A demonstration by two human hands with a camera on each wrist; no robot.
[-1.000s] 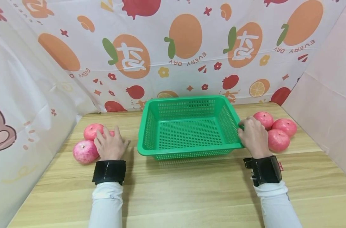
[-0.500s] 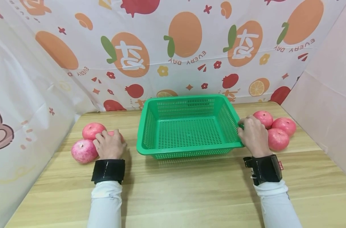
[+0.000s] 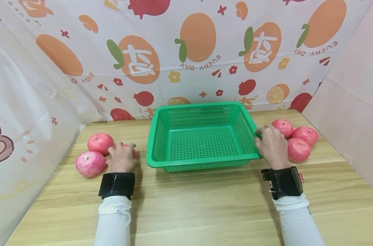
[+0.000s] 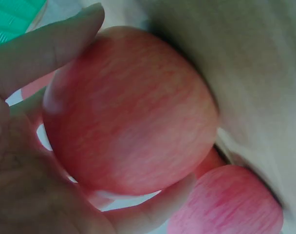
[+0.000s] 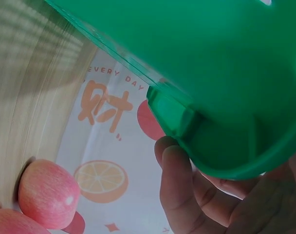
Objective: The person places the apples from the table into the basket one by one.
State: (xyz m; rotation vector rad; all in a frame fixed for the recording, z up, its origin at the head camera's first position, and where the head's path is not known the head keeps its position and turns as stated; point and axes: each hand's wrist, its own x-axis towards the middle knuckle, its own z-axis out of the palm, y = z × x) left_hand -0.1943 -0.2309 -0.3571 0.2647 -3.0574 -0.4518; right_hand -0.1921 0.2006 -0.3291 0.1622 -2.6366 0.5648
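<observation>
The left arm (image 3: 114, 222) and right arm (image 3: 298, 222) are pointing forward, well apart, while the left grip (image 3: 122, 160) is holding its fingers and thumb in a wide curl and the right grip (image 3: 272, 146) is bending its fingers under.

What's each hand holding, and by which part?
Left hand: an apple, gripped round its sides. Right hand: the green basket, by its right rim.

The basket (image 3: 201, 161) is green, the apples (image 4: 131, 112) streaked pinkish-red, the white backdrop (image 3: 194, 83) printed orange and red.
</observation>
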